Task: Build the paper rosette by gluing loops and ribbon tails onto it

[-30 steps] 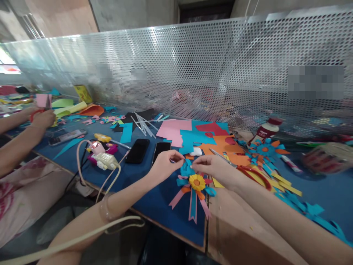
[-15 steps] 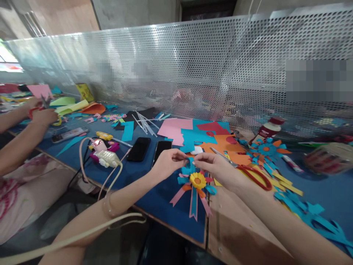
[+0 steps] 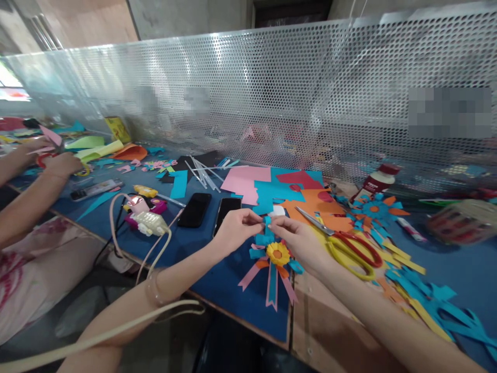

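Paper rosette (image 3: 273, 269) on bench (image 3: 221, 287), below both hands; yellow flower (image 3: 278, 254) and ribbon tails (image 3: 272, 292) already on. Blue strip (image 3: 267, 221) at top looks unfinished: left hand (image 3: 238, 228), right hand (image 3: 297, 235) each seem to pinch it, fingers nearly closed. Scissors (image 3: 331, 232) idle nearby.

Here's a black phone (image 3: 194, 210) on the blue tabletop (image 3: 229, 295), a second phone (image 3: 224, 209) just beside it! Behind them runs a perforated metal screen (image 3: 272, 93), with a yellow packet (image 3: 117, 129) near it on the left. Swing right: there's a bottle (image 3: 376, 181) with a dark red cap, a pink-and-white tube (image 3: 410, 229) lying nearby, and a see-through container (image 3: 464, 223), its contents blurred.
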Demonstrator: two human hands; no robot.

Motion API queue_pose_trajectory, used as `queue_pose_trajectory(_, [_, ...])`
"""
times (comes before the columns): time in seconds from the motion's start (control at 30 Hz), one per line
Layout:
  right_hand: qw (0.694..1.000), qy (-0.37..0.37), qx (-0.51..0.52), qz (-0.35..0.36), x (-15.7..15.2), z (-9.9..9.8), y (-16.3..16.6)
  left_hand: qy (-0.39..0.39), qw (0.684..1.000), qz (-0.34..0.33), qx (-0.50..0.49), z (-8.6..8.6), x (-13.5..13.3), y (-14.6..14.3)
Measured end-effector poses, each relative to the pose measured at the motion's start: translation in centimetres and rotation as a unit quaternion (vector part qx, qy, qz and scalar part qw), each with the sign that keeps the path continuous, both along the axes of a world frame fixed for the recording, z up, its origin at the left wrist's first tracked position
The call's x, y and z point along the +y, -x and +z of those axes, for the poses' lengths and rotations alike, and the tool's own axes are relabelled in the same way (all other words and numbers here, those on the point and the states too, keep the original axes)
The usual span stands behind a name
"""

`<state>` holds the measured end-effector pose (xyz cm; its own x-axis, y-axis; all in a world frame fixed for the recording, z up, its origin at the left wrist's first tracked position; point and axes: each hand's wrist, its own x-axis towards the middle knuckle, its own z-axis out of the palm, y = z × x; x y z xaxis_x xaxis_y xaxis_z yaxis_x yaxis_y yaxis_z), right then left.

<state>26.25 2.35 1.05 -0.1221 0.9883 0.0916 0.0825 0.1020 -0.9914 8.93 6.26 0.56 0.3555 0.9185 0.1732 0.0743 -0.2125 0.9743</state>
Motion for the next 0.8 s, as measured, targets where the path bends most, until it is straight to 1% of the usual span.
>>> queue_pose_trajectory(0.23, [1.0,-0.006,-0.016,-0.001,-0.01,-0.12,0.03,0.011,1.0,0.001,0.002,0.2,-0.01,0.04])
queue_pose_trajectory(0.57, [0.998,-0.02,-0.041,-0.032,-0.3,-0.04,0.35,0.029,1.0,0.005,-0.002,0.21,-0.04,-0.03])
queue_pose_trajectory(0.8, [0.997,-0.039,-0.057,-0.042,-0.28,-0.16,0.42,0.058,0.998,0.011,-0.005,0.81,-0.22,-0.1])
